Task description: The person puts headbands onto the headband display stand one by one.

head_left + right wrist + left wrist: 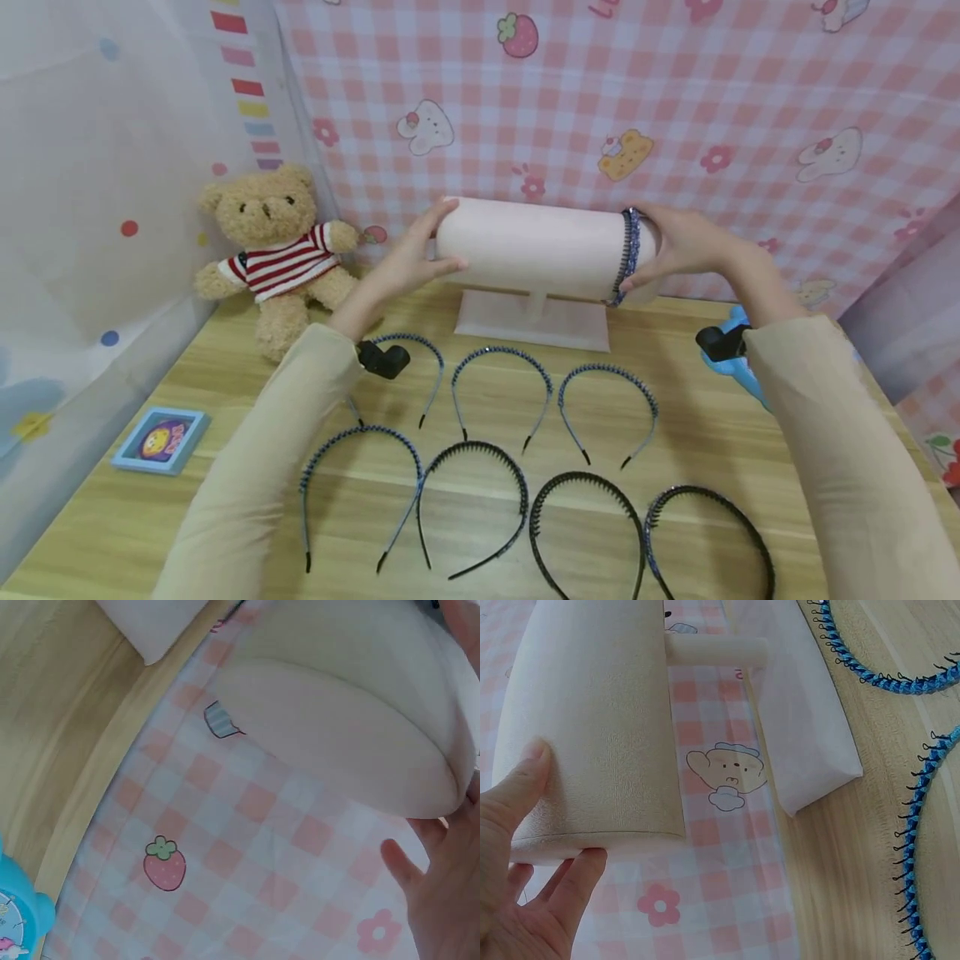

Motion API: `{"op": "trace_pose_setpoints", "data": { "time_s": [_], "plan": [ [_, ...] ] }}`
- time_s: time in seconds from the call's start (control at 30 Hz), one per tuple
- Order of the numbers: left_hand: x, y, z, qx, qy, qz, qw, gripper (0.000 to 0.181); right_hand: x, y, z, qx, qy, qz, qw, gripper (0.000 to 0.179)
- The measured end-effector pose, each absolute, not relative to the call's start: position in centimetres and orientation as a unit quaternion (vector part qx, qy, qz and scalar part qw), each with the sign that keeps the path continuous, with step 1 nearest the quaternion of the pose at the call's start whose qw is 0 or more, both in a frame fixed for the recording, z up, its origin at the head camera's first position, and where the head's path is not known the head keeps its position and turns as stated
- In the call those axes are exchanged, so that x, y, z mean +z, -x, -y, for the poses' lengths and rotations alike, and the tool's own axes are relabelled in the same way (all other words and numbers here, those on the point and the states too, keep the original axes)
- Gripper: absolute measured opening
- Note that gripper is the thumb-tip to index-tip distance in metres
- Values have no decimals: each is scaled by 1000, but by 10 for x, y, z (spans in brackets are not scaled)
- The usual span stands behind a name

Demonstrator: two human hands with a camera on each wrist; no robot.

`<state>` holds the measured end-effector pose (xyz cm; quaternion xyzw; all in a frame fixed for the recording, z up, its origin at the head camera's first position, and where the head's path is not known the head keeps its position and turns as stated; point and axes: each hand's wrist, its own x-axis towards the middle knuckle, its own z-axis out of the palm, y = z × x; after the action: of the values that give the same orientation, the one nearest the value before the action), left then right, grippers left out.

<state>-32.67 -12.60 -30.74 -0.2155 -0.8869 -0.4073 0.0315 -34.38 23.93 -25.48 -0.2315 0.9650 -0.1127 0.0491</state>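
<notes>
A padded off-white roll stand (536,246) lies sideways on a short post with a flat base (532,321). My left hand (412,254) grips its left end, thumb on the near side, as the left wrist view also shows. Near the right end, a glittery blue headband (632,254) with dark comb teeth goes round the roll. My right hand (686,240) holds the headband there, thumb in front and fingers on top. In the right wrist view the right hand (450,877) is partly cut off, and hardly any headband shows.
Several toothed headbands lie in two rows, including a blue one (502,350) and a black one (587,477). A teddy bear (281,250) sits at the left, near a small blue framed box (161,440). A blue clock-like object (19,911) is at the right.
</notes>
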Motion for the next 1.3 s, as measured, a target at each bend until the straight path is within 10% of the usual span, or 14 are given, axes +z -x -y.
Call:
{"op": "trace_pose_setpoints", "data": {
  "time_s": [0.3,1.3],
  "plan": [
    [-308,329,128,-402,224,887,42,83,-246,353,-237,-179,197,-951,160,111],
    [-304,324,124,-398,227,887,51,82,-243,348,-224,-93,226,-964,102,118]
  ]
}}
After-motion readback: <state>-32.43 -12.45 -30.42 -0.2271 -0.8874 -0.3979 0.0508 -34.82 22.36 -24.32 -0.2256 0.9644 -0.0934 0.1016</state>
